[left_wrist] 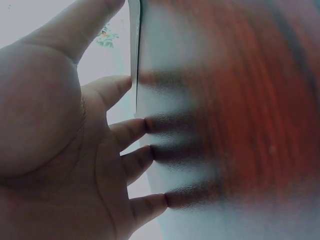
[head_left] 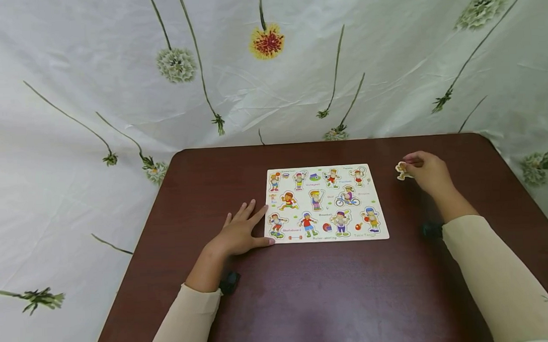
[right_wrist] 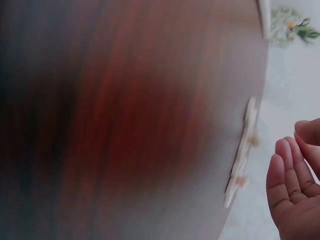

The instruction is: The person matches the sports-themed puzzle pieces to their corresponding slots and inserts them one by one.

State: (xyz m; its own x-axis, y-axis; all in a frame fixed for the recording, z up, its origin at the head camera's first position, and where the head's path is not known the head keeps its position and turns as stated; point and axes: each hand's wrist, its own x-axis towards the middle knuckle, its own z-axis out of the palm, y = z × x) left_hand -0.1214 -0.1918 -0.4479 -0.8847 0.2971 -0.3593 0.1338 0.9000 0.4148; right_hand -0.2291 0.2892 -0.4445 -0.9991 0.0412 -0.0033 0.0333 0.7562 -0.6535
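A white board (head_left: pixel 305 208) printed with children at sports, its figure pieces set in it, lies flat on the table. My left hand (head_left: pixel 240 234) is spread at its left side, thumb and index fingertip touching the edge. In the left wrist view, the left hand's (left_wrist: pixel 65 130) fingertips rest on the tabletop. Right of the board, my right hand (head_left: pixel 430 175) is by a small figure-shaped puzzle piece (head_left: pixel 401 171), partly covering it from the head view. In the right wrist view the puzzle piece (right_wrist: pixel 241 157) lies on the table, apart from the right hand's (right_wrist: pixel 297 185) bent fingers.
The dark brown wooden table (head_left: pixel 332 295) has rounded far corners. Behind it hangs a white cloth (head_left: pixel 271 90) with a flower print. Dark wrist devices sit under both forearms, near the pale sleeves (head_left: pixel 499 274).
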